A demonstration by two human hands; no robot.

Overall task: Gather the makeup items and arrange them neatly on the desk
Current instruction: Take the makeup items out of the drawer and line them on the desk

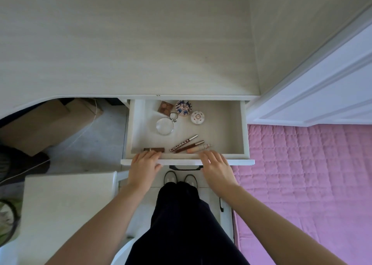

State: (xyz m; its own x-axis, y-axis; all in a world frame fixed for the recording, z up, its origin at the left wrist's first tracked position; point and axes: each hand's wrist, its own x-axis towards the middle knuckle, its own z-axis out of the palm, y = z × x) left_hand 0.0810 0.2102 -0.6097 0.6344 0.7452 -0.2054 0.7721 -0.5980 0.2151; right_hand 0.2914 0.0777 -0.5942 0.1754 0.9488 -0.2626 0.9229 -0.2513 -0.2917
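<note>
The white drawer (244, 131) stands pulled out from under the pale wood desk (128, 43), and both hands rest on its front edge. The left hand (144, 165) lies at about 7 o'clock of the drawer, fingers curled over the front rail and gripping it. The right hand (216, 167) lies at about 5 o'clock, fingers bent over the same rail; how firmly it holds cannot be told.

Neither hand has hold of any makeup. A brown lipstick (154, 149) lies flat just beyond the left fingertips, at their 12 o'clock. Three tubes (one lettered COLORKEY) (183, 143) lie side by side, slanting toward 2 o'clock, between the two hands and just beyond the rail. Farther back, at 12 o'clock from the left hand, sit a round clear compact with a ring (165, 126), a brown eyeshadow palette (165, 107), a patterned blue round case (182, 108) and a small white round case (197, 117).

A pink quilt (302, 174) lies at 3 o'clock.
</note>
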